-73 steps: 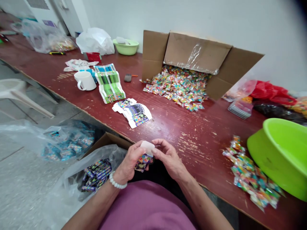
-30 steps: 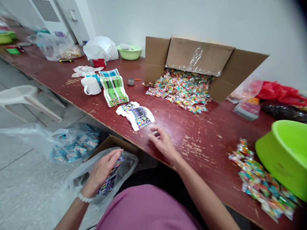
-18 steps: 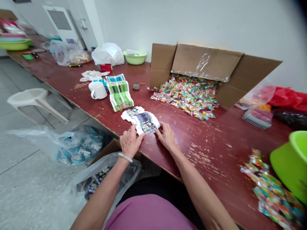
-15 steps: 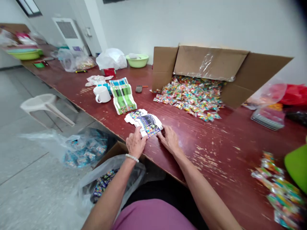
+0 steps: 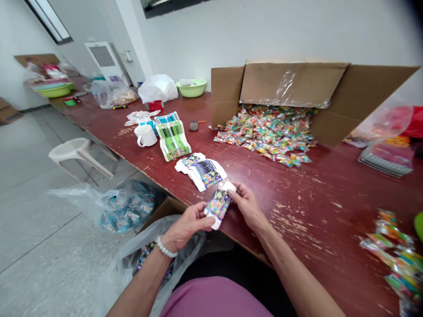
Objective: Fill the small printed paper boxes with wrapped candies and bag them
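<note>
Between my two hands is a small printed carton (image 5: pixel 219 203), purple with colourful candy pictures and white end flaps. My left hand (image 5: pixel 190 222), with a pale beaded bracelet on the wrist, pinches its lower left end. The upper right end is gripped by my right hand (image 5: pixel 246 201), thumb near the white flap. Just beyond lies a fanned stack of flat purple cartons (image 5: pixel 208 171) on the red table (image 5: pixel 280 198). Farther left a row of green cartons (image 5: pixel 173 137) lies fanned out.
A cardboard box (image 5: pixel 294 83) on its side spills wrapped candies (image 5: pixel 264 134). More candies (image 5: pixel 399 255) lie at right. A white mug (image 5: pixel 146 135) stands at left. Below the edge, an open plastic bag (image 5: pixel 124 246) holds purple packs beside a bag of blue packs (image 5: pixel 132 207).
My hands have drawn one carton off the fanned purple stack and lifted it toward me. The view has shifted slightly.
</note>
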Demonstrator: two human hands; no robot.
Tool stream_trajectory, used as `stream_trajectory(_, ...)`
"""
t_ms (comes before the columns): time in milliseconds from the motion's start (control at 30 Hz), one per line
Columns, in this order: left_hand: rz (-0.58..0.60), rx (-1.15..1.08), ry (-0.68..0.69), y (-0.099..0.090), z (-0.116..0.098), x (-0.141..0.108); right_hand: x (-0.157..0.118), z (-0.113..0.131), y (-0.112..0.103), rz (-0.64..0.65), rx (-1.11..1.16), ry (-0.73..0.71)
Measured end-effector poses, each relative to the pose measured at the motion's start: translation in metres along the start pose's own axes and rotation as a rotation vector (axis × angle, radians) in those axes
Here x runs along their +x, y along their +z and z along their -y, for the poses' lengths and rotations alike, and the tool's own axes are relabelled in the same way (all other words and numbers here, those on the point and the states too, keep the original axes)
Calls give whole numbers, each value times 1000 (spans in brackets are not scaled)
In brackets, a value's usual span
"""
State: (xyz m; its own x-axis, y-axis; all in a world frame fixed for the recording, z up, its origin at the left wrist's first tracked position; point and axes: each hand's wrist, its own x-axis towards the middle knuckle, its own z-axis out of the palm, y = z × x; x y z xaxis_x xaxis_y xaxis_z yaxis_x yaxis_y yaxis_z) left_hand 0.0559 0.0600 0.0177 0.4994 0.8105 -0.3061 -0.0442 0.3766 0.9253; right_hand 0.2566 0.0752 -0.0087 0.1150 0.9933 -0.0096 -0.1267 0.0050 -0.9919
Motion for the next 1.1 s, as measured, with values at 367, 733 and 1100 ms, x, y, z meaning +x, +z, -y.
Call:
stream_trajectory(367, 339, -259, -41, 35, 6, -25, -60, 33, 14, 354, 319, 123)
stream_trajectory(733, 1, -103, -79, 43, 5, -22, -80, 31, 23, 154, 72, 159)
stream_trajectory(1100, -296, -7, 208, 47, 10, -30, -75, 19, 16, -37, 120, 34)
